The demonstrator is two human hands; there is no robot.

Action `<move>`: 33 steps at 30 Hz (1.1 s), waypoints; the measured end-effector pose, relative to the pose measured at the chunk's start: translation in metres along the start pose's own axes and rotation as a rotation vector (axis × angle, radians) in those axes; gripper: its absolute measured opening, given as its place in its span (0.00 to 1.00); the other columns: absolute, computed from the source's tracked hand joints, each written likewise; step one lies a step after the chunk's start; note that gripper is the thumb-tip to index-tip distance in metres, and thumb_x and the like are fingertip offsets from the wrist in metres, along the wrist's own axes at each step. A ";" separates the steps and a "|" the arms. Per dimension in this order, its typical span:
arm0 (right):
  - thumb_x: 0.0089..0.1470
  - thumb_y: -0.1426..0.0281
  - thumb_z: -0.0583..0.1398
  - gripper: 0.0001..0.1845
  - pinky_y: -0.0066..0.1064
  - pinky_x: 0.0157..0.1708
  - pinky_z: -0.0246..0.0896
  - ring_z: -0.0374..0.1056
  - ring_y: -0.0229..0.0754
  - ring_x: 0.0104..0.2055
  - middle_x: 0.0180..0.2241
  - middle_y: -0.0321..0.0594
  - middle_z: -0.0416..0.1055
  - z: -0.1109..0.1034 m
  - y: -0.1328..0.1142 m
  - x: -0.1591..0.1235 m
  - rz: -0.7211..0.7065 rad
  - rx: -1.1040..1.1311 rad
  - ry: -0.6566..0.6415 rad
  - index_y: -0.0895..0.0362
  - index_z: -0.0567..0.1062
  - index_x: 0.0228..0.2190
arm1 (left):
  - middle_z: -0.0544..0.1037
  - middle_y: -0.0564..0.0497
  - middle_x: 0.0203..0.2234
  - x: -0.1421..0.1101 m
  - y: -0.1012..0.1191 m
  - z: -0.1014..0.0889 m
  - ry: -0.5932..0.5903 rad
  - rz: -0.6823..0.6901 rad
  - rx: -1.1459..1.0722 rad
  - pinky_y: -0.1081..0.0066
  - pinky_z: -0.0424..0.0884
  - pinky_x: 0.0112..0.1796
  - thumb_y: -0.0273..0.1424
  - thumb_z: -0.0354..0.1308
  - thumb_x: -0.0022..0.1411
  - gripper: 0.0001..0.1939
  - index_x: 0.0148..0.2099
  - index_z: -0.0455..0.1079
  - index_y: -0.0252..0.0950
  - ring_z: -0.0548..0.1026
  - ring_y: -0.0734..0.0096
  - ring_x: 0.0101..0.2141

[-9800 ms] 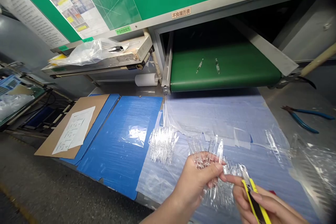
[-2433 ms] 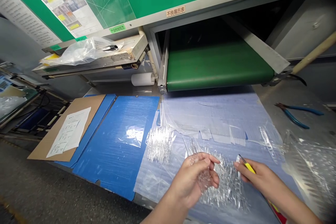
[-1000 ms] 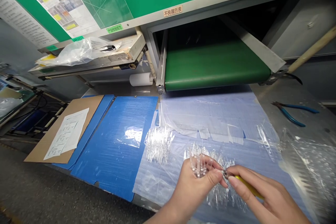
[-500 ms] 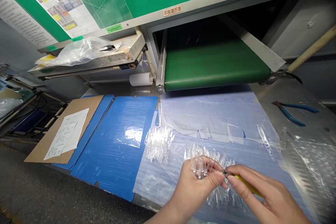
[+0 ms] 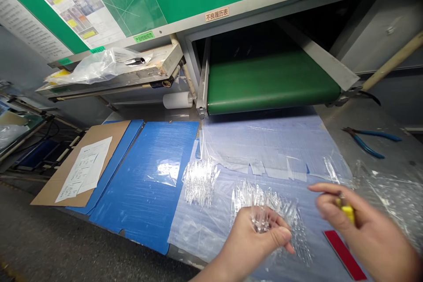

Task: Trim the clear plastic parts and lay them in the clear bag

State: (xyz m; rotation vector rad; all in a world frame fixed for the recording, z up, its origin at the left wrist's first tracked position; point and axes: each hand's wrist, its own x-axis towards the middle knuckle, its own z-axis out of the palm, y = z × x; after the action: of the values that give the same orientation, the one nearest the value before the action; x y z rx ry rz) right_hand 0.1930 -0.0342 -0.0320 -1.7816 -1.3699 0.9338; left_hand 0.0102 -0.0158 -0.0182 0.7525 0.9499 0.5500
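Head view shows, as largest thing, the green conveyor belt (image 5: pixel 271 86), and before it a pale blue sheet (image 5: pixel 257 141) on the bench. At the left of the sheet is a blue board (image 5: pixel 139 189).

The right hand (image 5: pixel 366 224) is apart from the left one, its index finger pointing out and its other fingers bent around a tool. The left hand (image 5: pixel 256 238) is curled, with fingers and thumb closed around several clear pieces; whether the thumb tip also pinches one, I cannot tell.

Below the left hand spreads a loose pile (image 5: pixel 243 194) of similar pieces, and a brighter heap (image 5: pixel 200 180) lies near the board. A red strip (image 5: pixel 345 255) lies just beside the right hand. Only a part of the yellow tool (image 5: pixel 347 212) is visible; its working end is too blurred to judge.

The held clear pieces (image 5: pixel 261 218) stand roughly upright. In my judgement, they could slip into the pile if the thumb relaxes, because they are slim and smooth. If the tool has a sharp tip, careless turning could hurt a finger.
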 end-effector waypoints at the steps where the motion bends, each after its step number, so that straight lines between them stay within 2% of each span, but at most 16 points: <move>1: 0.47 0.55 0.58 0.14 0.25 0.18 0.59 0.63 0.37 0.19 0.19 0.32 0.67 0.001 -0.003 0.002 0.013 0.023 -0.052 0.52 0.70 0.29 | 0.71 0.53 0.18 0.003 -0.004 0.001 -0.024 -0.013 -0.024 0.75 0.61 0.28 0.34 0.63 0.49 0.11 0.30 0.69 0.31 0.69 0.77 0.22; 3: 0.46 0.54 0.57 0.16 0.25 0.19 0.58 0.60 0.36 0.19 0.17 0.31 0.62 0.005 -0.007 0.005 0.064 0.112 -0.120 0.53 0.67 0.21 | 0.73 0.52 0.21 0.009 -0.011 0.001 -0.043 -0.034 -0.082 0.78 0.56 0.22 0.35 0.66 0.45 0.16 0.33 0.69 0.31 0.65 0.81 0.18; 4: 0.46 0.54 0.57 0.17 0.25 0.18 0.56 0.58 0.35 0.18 0.16 0.31 0.59 0.007 -0.007 0.007 0.103 0.163 -0.113 0.53 0.66 0.20 | 0.73 0.52 0.23 0.013 -0.014 0.000 -0.038 -0.036 -0.129 0.78 0.53 0.20 0.36 0.66 0.44 0.17 0.34 0.69 0.31 0.62 0.83 0.17; 6: 0.47 0.53 0.56 0.17 0.25 0.16 0.51 0.52 0.33 0.16 0.15 0.28 0.54 0.007 0.001 0.014 0.205 0.220 -0.095 0.54 0.65 0.20 | 0.75 0.50 0.26 0.019 -0.017 -0.004 -0.020 -0.035 -0.256 0.78 0.52 0.19 0.37 0.65 0.46 0.17 0.36 0.69 0.32 0.60 0.85 0.15; 8: 0.47 0.54 0.56 0.16 0.24 0.15 0.47 0.49 0.32 0.15 0.14 0.27 0.52 0.008 0.018 0.024 0.245 0.172 -0.172 0.54 0.64 0.20 | 0.75 0.49 0.27 0.023 -0.017 -0.009 -0.023 -0.058 -0.385 0.77 0.55 0.20 0.37 0.61 0.51 0.15 0.37 0.69 0.31 0.63 0.83 0.16; 11: 0.44 0.55 0.57 0.17 0.27 0.20 0.53 0.56 0.36 0.18 0.14 0.29 0.58 0.015 0.044 0.038 0.131 -0.042 -0.294 0.54 0.64 0.17 | 0.75 0.47 0.27 0.024 -0.014 -0.013 -0.054 -0.116 -0.484 0.75 0.60 0.25 0.32 0.59 0.52 0.12 0.38 0.71 0.30 0.69 0.78 0.20; 14: 0.44 0.52 0.55 0.18 0.32 0.26 0.59 0.65 0.43 0.24 0.18 0.35 0.68 0.025 0.056 0.045 0.064 -0.220 -0.319 0.54 0.67 0.18 | 0.76 0.46 0.28 0.023 -0.012 -0.012 -0.089 -0.118 -0.498 0.74 0.64 0.28 0.30 0.59 0.51 0.12 0.39 0.71 0.31 0.72 0.75 0.24; 17: 0.45 0.52 0.54 0.19 0.35 0.31 0.60 0.69 0.47 0.29 0.26 0.39 0.74 0.027 0.047 0.043 0.101 -0.269 -0.248 0.54 0.72 0.27 | 0.76 0.45 0.27 0.022 -0.012 -0.010 -0.082 -0.090 -0.487 0.72 0.67 0.29 0.29 0.60 0.49 0.13 0.38 0.71 0.30 0.73 0.73 0.24; 19: 0.47 0.51 0.53 0.20 0.33 0.29 0.60 0.68 0.44 0.27 0.25 0.37 0.73 0.025 0.033 0.039 0.105 -0.193 -0.231 0.54 0.72 0.29 | 0.76 0.45 0.28 0.022 -0.012 -0.009 -0.083 -0.073 -0.466 0.71 0.68 0.29 0.29 0.61 0.49 0.13 0.39 0.70 0.29 0.74 0.72 0.24; 22: 0.51 0.52 0.51 0.20 0.27 0.22 0.56 0.61 0.37 0.20 0.17 0.31 0.64 0.025 0.010 0.036 0.096 0.034 -0.331 0.54 0.71 0.27 | 0.75 0.45 0.28 0.023 -0.014 -0.006 -0.110 -0.072 -0.438 0.71 0.69 0.29 0.29 0.61 0.49 0.13 0.39 0.70 0.29 0.74 0.73 0.24; 26: 0.49 0.54 0.55 0.19 0.25 0.18 0.50 0.54 0.32 0.19 0.17 0.29 0.58 0.031 -0.010 0.037 0.130 0.217 -0.378 0.56 0.66 0.19 | 0.75 0.45 0.26 0.023 -0.014 -0.003 -0.096 -0.085 -0.443 0.70 0.69 0.29 0.31 0.63 0.47 0.15 0.37 0.70 0.27 0.74 0.71 0.24; 30: 0.47 0.54 0.56 0.19 0.24 0.15 0.42 0.46 0.30 0.16 0.14 0.26 0.51 0.032 -0.012 0.037 0.195 0.315 -0.358 0.55 0.63 0.19 | 0.76 0.44 0.26 0.022 -0.014 -0.007 -0.056 -0.083 -0.469 0.65 0.69 0.35 0.33 0.63 0.47 0.16 0.36 0.69 0.28 0.75 0.67 0.28; 33: 0.47 0.53 0.55 0.19 0.24 0.16 0.41 0.42 0.30 0.15 0.13 0.24 0.46 0.030 -0.009 0.036 0.203 0.341 -0.336 0.55 0.62 0.20 | 0.76 0.46 0.25 0.020 -0.016 -0.010 -0.043 -0.075 -0.424 0.73 0.65 0.29 0.35 0.64 0.47 0.16 0.35 0.68 0.31 0.72 0.74 0.23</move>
State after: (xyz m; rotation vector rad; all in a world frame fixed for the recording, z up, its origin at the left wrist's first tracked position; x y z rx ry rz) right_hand 0.1697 0.0054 -0.0435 -1.5679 -1.1483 1.5343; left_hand 0.0123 -0.0086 -0.0448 0.3449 0.7830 0.6401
